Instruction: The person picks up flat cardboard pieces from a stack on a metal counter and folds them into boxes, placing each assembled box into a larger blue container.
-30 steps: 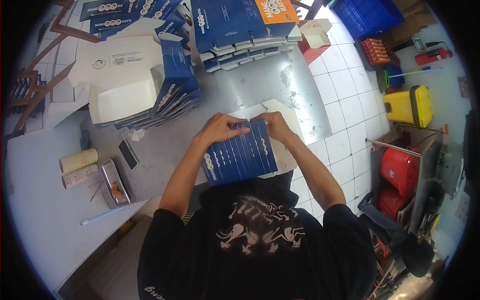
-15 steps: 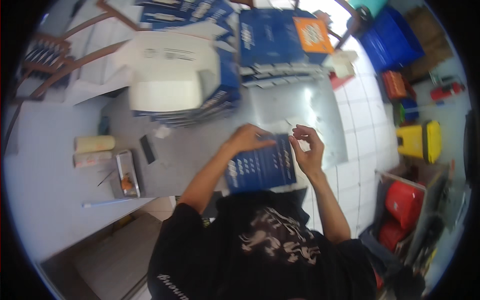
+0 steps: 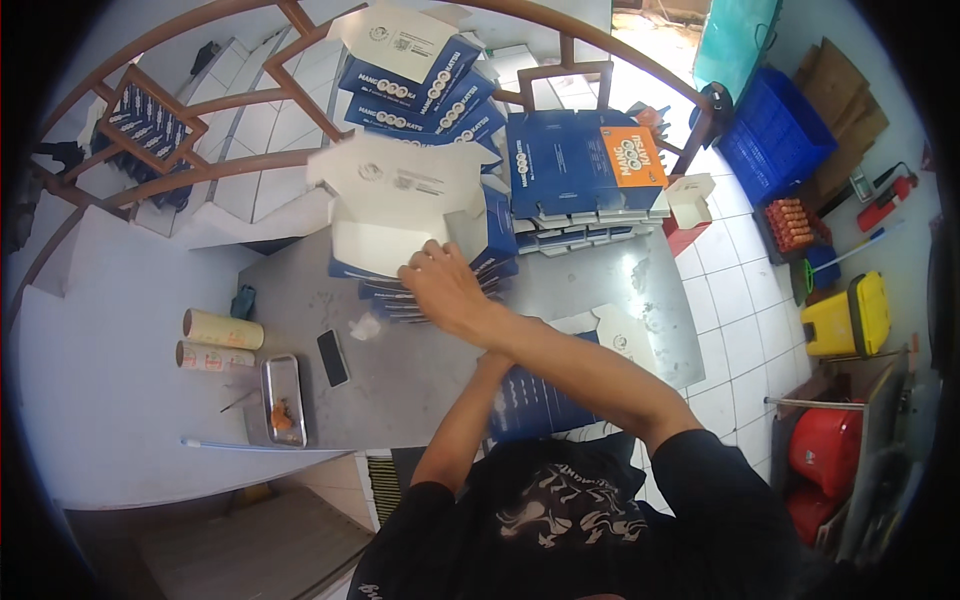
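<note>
My right hand [image 3: 440, 288] reaches across to an open cardboard food box [image 3: 375, 245], white inside and blue outside, on top of a stack of similar boxes. Its fingers curl over the box's front wall. My left hand [image 3: 493, 366] is mostly hidden under my right forearm, with only the wrist area showing. It lies by a blue cardboard box [image 3: 540, 408] at the table's near edge, close to my body; the white flap [image 3: 625, 338] of that box stands out beyond my forearm. The left fingers cannot be seen.
The metal table [image 3: 400, 390] carries a phone [image 3: 332, 358], a crumpled white scrap [image 3: 365, 326], a metal tray [image 3: 285, 400] and two rolls [image 3: 222, 330]. More blue boxes [image 3: 565, 165] are stacked at the back. A brown railing [image 3: 290, 65] runs behind; a yellow bin [image 3: 850, 315] stands right.
My right hand has left the near blue box and crossed over my left arm to the open box on the stack. The head view has shifted, so everything appears lower.
</note>
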### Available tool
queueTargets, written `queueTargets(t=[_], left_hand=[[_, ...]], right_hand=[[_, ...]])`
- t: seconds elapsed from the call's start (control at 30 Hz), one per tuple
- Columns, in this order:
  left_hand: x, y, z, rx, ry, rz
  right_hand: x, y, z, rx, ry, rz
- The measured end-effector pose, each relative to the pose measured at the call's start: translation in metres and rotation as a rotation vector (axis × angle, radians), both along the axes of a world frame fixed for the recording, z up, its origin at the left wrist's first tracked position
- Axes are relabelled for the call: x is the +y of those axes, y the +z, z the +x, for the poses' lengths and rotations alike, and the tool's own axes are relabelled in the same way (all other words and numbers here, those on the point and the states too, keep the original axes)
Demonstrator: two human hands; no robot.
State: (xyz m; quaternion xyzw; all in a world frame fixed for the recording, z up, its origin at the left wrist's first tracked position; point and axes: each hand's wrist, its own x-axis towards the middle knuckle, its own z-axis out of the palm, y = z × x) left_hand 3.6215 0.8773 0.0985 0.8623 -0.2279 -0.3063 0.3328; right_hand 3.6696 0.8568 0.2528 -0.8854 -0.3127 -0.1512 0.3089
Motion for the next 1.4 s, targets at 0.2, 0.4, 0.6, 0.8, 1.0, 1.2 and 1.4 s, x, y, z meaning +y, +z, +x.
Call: queueTargets(t=[0.2, 0.4, 0.6, 0.8, 1.0, 1.2, 1.4], left_hand=[[0.004, -0.009, 0.0, 0.11, 0.076, -0.115], [-0.027, -0.008, 0.022, 0.351, 0.076, -0.318], [-0.063, -0.013, 0.042, 0.403, -0.235, -0.215], [-0.082, -0.022, 0.057, 0.495, -0.478, -0.167], [-0.088, -0.003, 0.079, 0.698, -0.508, -0.105], [-0.083, -0.016, 0.089, 0.692, -0.563, -0.063], [-0.084, -0.015, 0.092, 0.712, -0.558, -0.085]], right_hand=[[-0.038, 0.042, -0.072, 0.103, 0.276, 0.866], [-0.225, 0.0, -0.142, 0.429, -0.26, 1.182], [-0.267, -0.131, -0.224, 0.79, -0.609, 0.538], [-0.238, -0.158, -0.264, 1.124, -0.512, 0.814], [-0.252, -0.146, -0.261, 1.449, -0.464, 0.965], [-0.319, -0.169, -0.182, 1.074, -0.818, 0.535], [-0.283, -0.196, -0.133, 0.741, -0.257, 0.521]])
